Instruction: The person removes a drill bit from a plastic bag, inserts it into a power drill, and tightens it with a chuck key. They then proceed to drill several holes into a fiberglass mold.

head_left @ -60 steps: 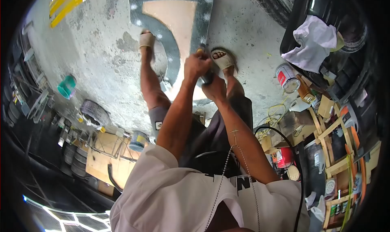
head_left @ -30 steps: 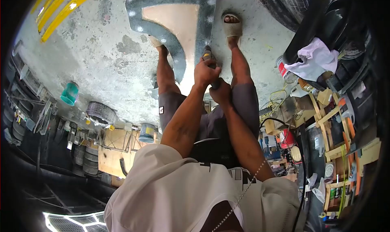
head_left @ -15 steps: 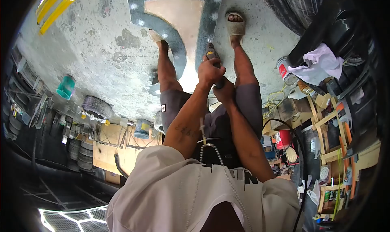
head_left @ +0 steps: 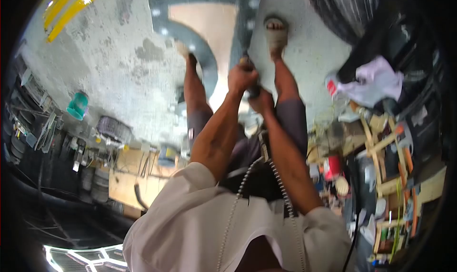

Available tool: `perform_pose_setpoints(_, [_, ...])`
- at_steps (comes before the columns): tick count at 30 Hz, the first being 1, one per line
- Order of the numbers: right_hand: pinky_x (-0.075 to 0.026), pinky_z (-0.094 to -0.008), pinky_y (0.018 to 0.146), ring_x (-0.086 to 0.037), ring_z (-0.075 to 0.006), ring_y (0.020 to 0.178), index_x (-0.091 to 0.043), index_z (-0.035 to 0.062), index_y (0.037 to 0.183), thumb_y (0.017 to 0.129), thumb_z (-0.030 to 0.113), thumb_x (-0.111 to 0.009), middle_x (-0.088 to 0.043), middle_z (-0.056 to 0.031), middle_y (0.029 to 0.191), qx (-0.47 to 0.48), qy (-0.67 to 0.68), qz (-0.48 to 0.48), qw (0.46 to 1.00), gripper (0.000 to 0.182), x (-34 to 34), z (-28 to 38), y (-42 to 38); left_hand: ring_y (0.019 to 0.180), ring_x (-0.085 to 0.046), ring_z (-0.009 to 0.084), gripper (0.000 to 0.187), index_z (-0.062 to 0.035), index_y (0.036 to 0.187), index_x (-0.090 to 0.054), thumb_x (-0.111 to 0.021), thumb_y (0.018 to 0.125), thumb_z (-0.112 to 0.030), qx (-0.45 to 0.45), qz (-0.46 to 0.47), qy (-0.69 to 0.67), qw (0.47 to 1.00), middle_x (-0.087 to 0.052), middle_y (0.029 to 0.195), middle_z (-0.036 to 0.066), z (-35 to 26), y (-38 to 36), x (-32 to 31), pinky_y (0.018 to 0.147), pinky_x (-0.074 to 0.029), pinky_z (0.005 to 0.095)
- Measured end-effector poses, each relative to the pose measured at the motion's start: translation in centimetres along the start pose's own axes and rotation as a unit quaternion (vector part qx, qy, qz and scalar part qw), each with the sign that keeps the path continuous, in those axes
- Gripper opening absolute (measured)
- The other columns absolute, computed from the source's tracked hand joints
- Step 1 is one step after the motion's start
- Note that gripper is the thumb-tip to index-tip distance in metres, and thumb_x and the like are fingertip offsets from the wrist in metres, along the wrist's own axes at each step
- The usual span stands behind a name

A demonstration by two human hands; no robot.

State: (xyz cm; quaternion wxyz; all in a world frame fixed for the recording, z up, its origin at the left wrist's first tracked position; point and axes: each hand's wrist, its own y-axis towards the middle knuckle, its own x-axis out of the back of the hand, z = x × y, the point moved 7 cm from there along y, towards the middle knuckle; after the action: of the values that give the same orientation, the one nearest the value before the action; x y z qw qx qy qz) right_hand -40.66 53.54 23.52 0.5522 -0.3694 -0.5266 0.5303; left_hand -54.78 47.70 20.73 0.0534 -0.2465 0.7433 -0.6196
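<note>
My left hand (head_left: 242,78) is wrapped round the front part of a dark, slim hand-held power tool (head_left: 254,89). Behind it, my right hand (head_left: 262,102) closes on the rear end of the same tool. Its far end points at the dark grey border of a large cut panel (head_left: 228,29), which has a tan middle and whitish spots along its border. Blur hides whether the tip touches the panel. The panel extends between my sandalled feet, and a bead necklace (head_left: 243,181) dangles below my chest.
Large tyres (head_left: 340,10) lie at the upper right, near a pale cloth (head_left: 376,81) and a can (head_left: 332,85). Wooden shelving (head_left: 383,143) with clutter runs along the right. A black hose or cable (head_left: 354,196) hangs there. On the left are a teal bucket (head_left: 77,106) and a tyre (head_left: 113,128).
The view is now blurred by motion. My hands and the tool have shifted slightly to the left, still together. The necklace has swung lower and towards the right.
</note>
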Motion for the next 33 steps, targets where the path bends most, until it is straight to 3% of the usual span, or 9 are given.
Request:
perform_pose_setpoints(1, [-0.055,-0.0458,0.092,-0.067,-0.0395,0.111,-0.064,0.0113,0.125,0.077,0.025,-0.069,-0.071,-0.0228,0.113,-0.043,-0.051,-0.008,0.998,0.05,-0.7,-1.1,0.9,0.099,-0.073,0.033,0.036,-0.0122,0.1,-0.078,-0.074,0.074,-0.037,-0.145,-0.042,0.123,0.981,-0.075,0.105,0.017,0.3,2.4,-1.3,0.091,-0.057,0.0402])
perform_pose_setpoints(4, [-0.054,-0.0457,0.093,-0.066,-0.04,0.112,-0.062,0.006,0.124,0.082,0.013,-0.068,-0.07,-0.0226,0.112,0.138,0.113,-0.114,0.977,0.044,0.8,-0.6,-5.0,0.095,-0.073,0.0365,0.035,-0.0074,0.103,-0.076,-0.077,0.078,-0.032,-0.128,-0.081,0.088,0.985,-0.075,0.103,0.019,-1.1,-3.8,-1.1,0.089,-0.058,0.043])
perform_pose_setpoints(5, [-0.055,-0.0448,0.088,-0.067,-0.0398,0.109,-0.063,0.0021,0.12,0.08,0.01,-0.069,-0.071,-0.0225,0.107,0.104,0.129,-0.053,0.985,0.041,0.0,-2.0,-6.3,0.093,-0.073,0.0376,0.03,-0.0056,0.099,-0.077,-0.076,0.081,-0.03,-0.097,-0.071,0.039,0.992,-0.076,0.101,0.019,-2.1,-7.1,-0.2,0.087,-0.058,0.043])
perform_pose_setpoints(7, [-0.055,-0.0438,0.086,-0.068,-0.04,0.106,-0.064,0.0001,0.115,0.078,0.008,-0.071,-0.071,-0.0229,0.104,0.095,0.135,-0.082,0.983,0.039,0.4,-1.0,-9.1,0.09,-0.072,0.0437,0.028,-0.0101,0.101,-0.078,-0.071,0.076,-0.02,-0.11,-0.059,0.084,0.989,-0.06,0.131,0.034,-2.7,-9.0,-0.8,0.086,-0.058,0.0462])
perform_pose_setpoints(11, [-0.056,-0.0429,0.079,-0.072,-0.0388,0.093,-0.065,-0.0002,0.115,0.079,0.019,-0.079,-0.073,-0.0215,0.095,0.196,0.228,-0.202,0.932,0.043,1.9,1.3,-6.8,0.084,-0.071,0.0473,0.028,-0.0096,0.102,-0.077,-0.069,0.076,-0.017,-0.177,-0.111,0.135,0.969,-0.042,0.143,0.043,-7.0,-9.3,0.7,0.081,-0.059,0.0477])
perform_pose_setpoints(13, [-0.055,-0.0423,0.079,-0.072,-0.0373,0.095,-0.064,-0.0001,0.116,0.079,0.023,-0.081,-0.074,-0.0213,0.096,0.122,0.213,-0.158,0.957,0.046,2.4,1.6,-5.4,0.083,-0.071,0.0478,0.028,-0.0097,0.102,-0.077,-0.069,0.076,-0.016,-0.207,-0.124,0.15,0.959,-0.039,0.144,0.046,-9.1,-8.2,0.9,0.08,-0.06,0.0475])
perform_pose_setpoints(17, [-0.055,-0.0413,0.079,-0.073,-0.0352,0.098,-0.064,0.001,0.118,0.08,0.029,-0.083,-0.074,-0.0208,0.098,0.096,0.217,-0.188,0.953,0.052,3.1,1.4,-3.2,0.085,-0.072,0.0458,0.034,-0.0124,0.107,-0.078,-0.069,0.075,-0.018,-0.219,-0.097,0.175,0.955,-0.042,0.142,0.045,-10.5,-5.4,-0.6,0.081,-0.06,0.0448])
perform_pose_setpoints(20, [-0.055,-0.041,0.079,-0.073,-0.0334,0.098,-0.064,0.0021,0.119,0.08,0.031,-0.084,-0.074,-0.0198,0.098,0.163,0.164,-0.234,0.944,0.052,3.2,0.9,-2.9,0.085,-0.073,0.0449,0.036,-0.0126,0.109,-0.078,-0.069,0.075,-0.019,-0.216,-0.098,0.186,0.954,-0.044,0.141,0.044,-10.7,-5.3,-1.4,0.081,-0.061,0.0447])
perform_pose_setpoints(33, [-0.055,-0.0389,0.084,-0.072,-0.0312,0.103,-0.062,0.0066,0.127,0.079,0.037,-0.085,-0.074,-0.017,0.109,0.111,0.132,-0.202,0.964,0.061,2.0,1.0,-1.5,0.083,-0.073,0.045,0.037,-0.0135,0.11,-0.078,-0.068,0.075,-0.019,-0.179,-0.08,0.211,0.958,-0.044,0.143,0.042,-11.3,-4.6,-0.9,0.081,-0.06,0.0439])
